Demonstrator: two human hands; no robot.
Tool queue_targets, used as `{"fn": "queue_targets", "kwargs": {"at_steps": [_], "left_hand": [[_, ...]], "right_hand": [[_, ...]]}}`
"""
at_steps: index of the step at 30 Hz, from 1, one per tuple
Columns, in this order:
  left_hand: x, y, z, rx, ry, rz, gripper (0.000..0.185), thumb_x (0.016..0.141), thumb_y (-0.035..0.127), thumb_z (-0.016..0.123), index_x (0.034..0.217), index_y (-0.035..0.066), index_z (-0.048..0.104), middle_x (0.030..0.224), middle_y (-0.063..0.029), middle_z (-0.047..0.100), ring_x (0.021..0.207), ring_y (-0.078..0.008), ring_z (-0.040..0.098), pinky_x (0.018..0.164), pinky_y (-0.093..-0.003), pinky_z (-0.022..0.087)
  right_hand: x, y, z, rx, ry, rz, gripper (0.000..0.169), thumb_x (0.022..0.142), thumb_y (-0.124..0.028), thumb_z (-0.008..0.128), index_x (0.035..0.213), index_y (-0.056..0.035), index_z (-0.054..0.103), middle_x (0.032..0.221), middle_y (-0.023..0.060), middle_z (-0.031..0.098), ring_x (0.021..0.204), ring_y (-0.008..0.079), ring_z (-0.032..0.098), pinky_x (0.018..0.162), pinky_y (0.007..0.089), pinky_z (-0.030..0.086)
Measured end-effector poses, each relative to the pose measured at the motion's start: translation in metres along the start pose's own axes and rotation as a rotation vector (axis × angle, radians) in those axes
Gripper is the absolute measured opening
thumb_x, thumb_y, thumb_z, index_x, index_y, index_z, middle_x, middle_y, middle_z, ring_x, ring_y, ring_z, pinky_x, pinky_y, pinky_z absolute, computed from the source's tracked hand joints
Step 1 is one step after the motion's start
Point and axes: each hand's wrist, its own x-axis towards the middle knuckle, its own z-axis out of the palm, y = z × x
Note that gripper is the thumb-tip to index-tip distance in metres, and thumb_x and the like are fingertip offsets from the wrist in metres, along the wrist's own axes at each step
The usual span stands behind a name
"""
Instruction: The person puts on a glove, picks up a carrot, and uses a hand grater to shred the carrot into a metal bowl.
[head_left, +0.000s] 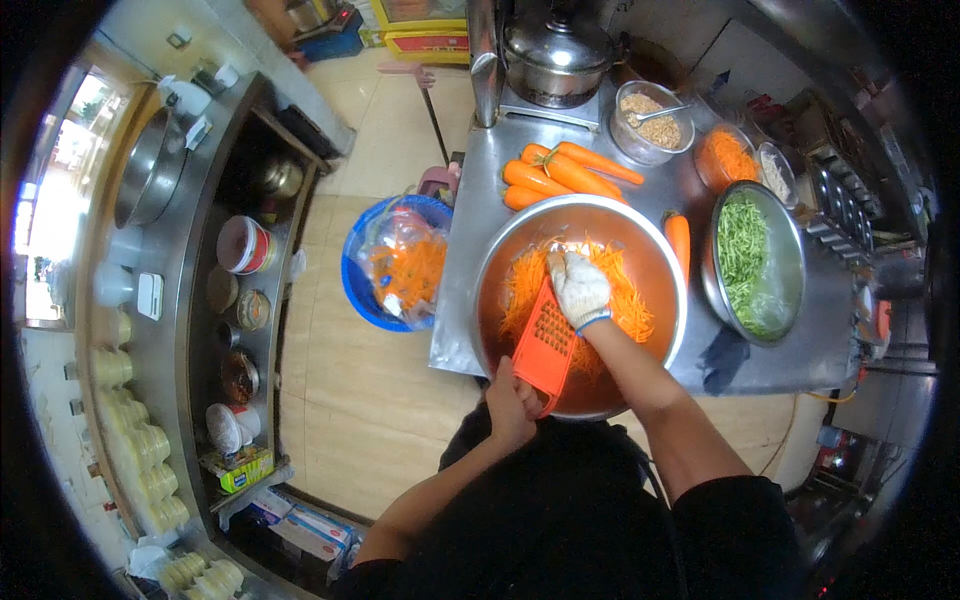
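My left hand (514, 403) is bare and grips the near end of an orange-red handheld grater (546, 341). The grater slants down into a large metal bowl (491, 251) with shredded carrot (626, 304) spread over its bottom. A white knit work glove covers my right hand (581, 289), which is at the grater's far end, fingers curled. Whatever may be under those fingers is hidden by the glove. Whole peeled carrots (574, 174) lie in a pile just beyond the bowl. One more carrot (677, 244) rests against its right side.
A metal bowl of shredded green vegetable (742, 262) stands right on the steel table (457, 330). Behind are a tub with a spoon (651, 124), a tub of shredded carrot (726, 159) and a lidded pot (559, 60). A blue bin (356, 289) with peelings is on the floor, left.
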Motion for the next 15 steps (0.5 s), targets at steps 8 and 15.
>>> {"fn": "queue_targets", "kwargs": {"at_steps": [8,15], "left_hand": [[0.013,-0.002,-0.008,-0.044,-0.038,-0.010,0.048,0.095,0.043,0.044,0.058,0.016,0.031,0.044,0.0040,0.024,0.032,-0.0106,0.021,0.032,-0.0266,0.017],[0.019,-0.006,-0.013,-0.049,-0.076,-0.007,0.046,0.094,0.043,0.045,0.059,0.016,0.032,0.044,0.0047,0.025,0.031,-0.0096,0.022,0.031,-0.0261,0.017]], "right_hand": [[-0.017,-0.023,-0.019,-0.149,-0.241,0.147,0.026,0.085,-0.028,0.048,0.097,-0.0068,0.059,0.088,0.0198,0.064,0.078,0.0348,0.063,0.071,0.0459,0.051],[-0.047,-0.038,-0.050,0.097,-0.246,-0.081,0.030,0.079,-0.017,0.054,0.108,-0.0112,0.059,0.092,0.0200,0.063,0.085,0.0350,0.062,0.075,0.0450,0.051]]}}
